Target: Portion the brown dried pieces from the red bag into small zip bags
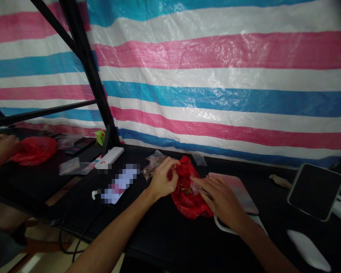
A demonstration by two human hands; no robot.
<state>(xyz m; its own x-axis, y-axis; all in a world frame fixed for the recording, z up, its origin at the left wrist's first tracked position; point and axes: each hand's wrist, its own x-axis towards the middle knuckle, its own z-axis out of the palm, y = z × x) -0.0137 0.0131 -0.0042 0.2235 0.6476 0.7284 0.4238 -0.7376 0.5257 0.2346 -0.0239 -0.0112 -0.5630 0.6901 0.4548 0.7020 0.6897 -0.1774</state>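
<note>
Open passage between the forearms (130, 229) reaches the red bag (186, 207); striped tarp (216, 77) blocks behind.

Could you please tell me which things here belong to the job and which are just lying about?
Seemingly in use:
red plastic bag
small brown pieces
clear plastic at right hand
filled clear bags

Apparently lying about:
lit phone
dark-screened device
pink-topped flat item
white rounded object

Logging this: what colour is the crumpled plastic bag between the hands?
The bag is red; see head view.
</note>
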